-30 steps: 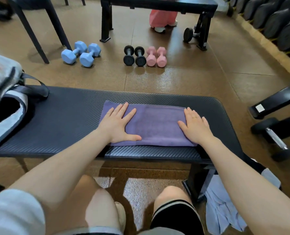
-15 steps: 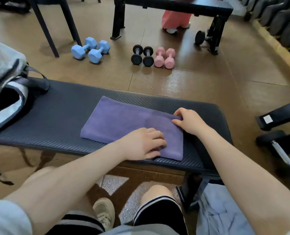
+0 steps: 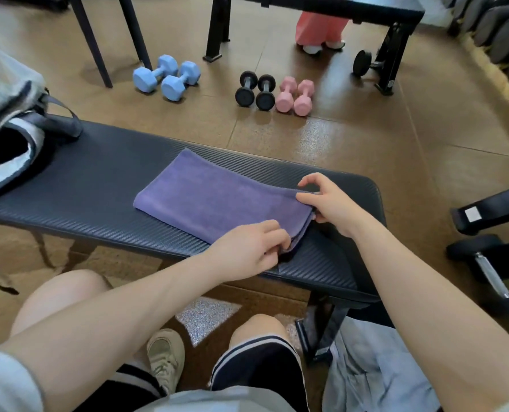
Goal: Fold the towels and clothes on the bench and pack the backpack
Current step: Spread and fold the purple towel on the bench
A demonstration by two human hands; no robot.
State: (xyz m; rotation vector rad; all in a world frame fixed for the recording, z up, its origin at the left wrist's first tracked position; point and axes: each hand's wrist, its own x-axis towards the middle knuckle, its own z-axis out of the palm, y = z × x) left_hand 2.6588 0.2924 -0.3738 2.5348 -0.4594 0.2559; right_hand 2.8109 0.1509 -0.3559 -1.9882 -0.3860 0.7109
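I see a soft purple towel (image 3: 217,197), folded flat mid-frame on the ribbed dark tabletop (image 3: 98,185), my left hand (image 3: 253,248) pinching its near corner, right hand (image 3: 327,203) gripping its right edge, grey fabric backpack (image 3: 6,120) upper left.

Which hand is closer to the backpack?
The left hand. It pinches the purple towel's near right corner, on the backpack's side of the right hand, which grips the towel's right edge farther along the bench. Neither touches the backpack.
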